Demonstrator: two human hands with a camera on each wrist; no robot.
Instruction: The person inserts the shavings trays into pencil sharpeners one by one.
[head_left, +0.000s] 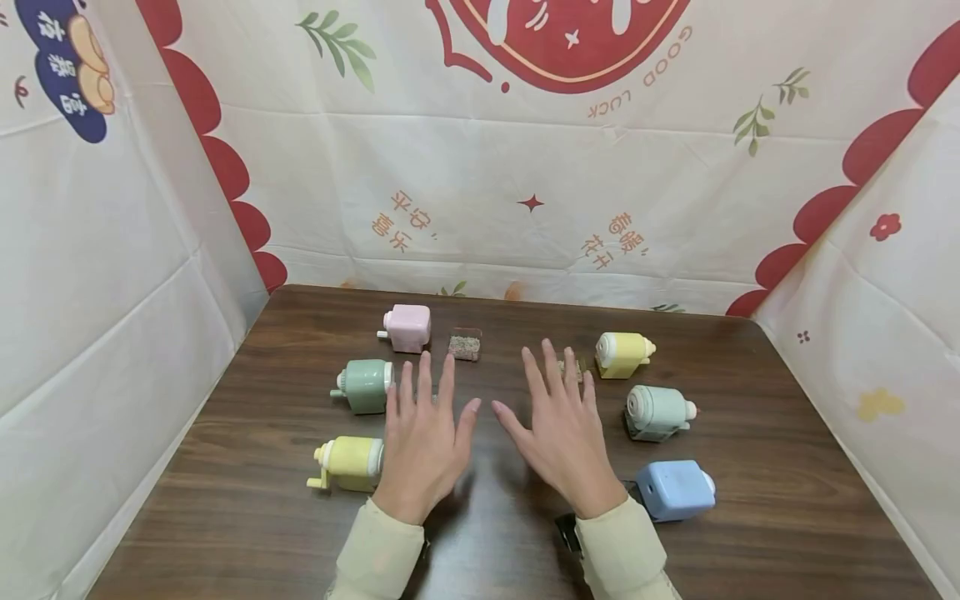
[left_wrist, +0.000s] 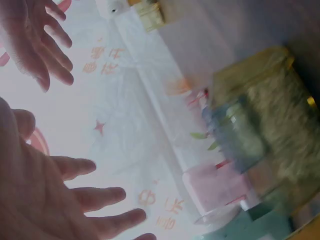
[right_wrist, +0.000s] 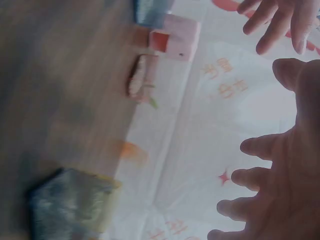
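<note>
Both hands are held over the middle of the table with fingers straight and spread, palms down, holding nothing. My left hand (head_left: 423, 446) is nearest a green hand-crank pencil sharpener (head_left: 365, 387) and a yellow one (head_left: 352, 462), its wrist and fingers overlapping their edges in the head view. My right hand (head_left: 566, 442) is nearest a blue sharpener (head_left: 677, 490) by the wrist. Its fingertips partly cover a small tray of shavings (head_left: 573, 371). In the left wrist view a clear drawer of shavings (left_wrist: 285, 120) shows large and blurred.
A pink sharpener (head_left: 409, 327) and a small clear tray of grey shavings (head_left: 465, 345) stand at the back left. On the right are another yellow sharpener (head_left: 621, 356) and a mint one (head_left: 657, 412). Printed white cloth (head_left: 480, 167) encloses the brown table (head_left: 247, 475) on three sides.
</note>
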